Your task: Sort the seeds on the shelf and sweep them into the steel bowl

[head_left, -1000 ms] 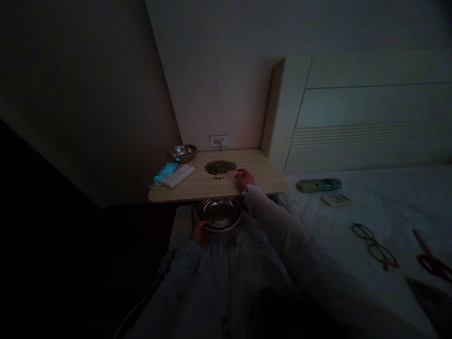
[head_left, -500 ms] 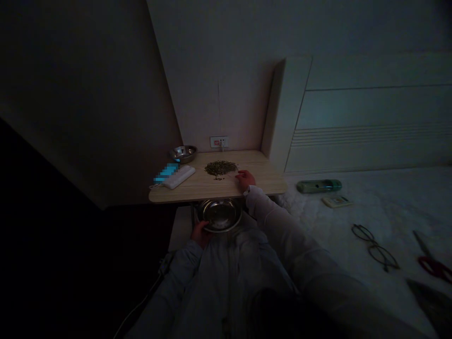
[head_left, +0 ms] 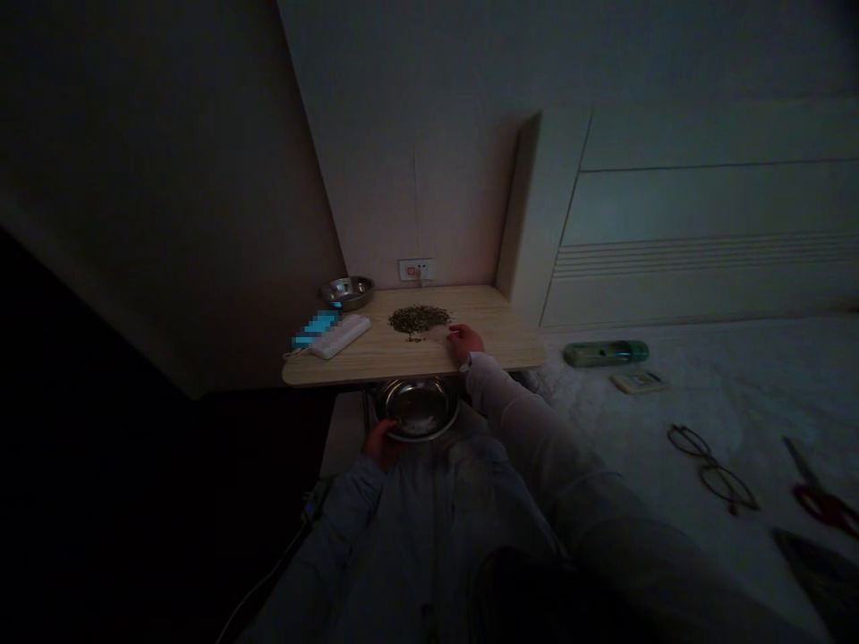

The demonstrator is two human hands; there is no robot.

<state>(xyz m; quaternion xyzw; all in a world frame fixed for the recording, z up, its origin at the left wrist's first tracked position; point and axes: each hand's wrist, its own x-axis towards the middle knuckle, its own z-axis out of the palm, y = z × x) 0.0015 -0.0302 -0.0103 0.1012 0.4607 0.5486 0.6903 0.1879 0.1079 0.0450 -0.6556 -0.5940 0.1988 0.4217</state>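
Observation:
In dim light my left hand [head_left: 381, 444] grips the rim of a steel bowl [head_left: 417, 408] held just below the front edge of a small wooden table [head_left: 497, 344]. A pile of small dark green seeds [head_left: 420, 317] lies in the middle of the tabletop. My right hand [head_left: 464, 343] rests on the table just right of the pile, fingers curled and pointing at the seeds; whether it pinches any is too dark to see.
A second steel bowl [head_left: 346, 291] sits at the table's back left, a white power bank [head_left: 339, 335] near its left edge. A wall socket [head_left: 416, 268] is behind. On the bed to the right lie a green case [head_left: 606, 352], glasses [head_left: 712, 468] and red scissors [head_left: 822, 499].
My right hand has barely shifted beside the seed pile; the bowl and my left hand stay put.

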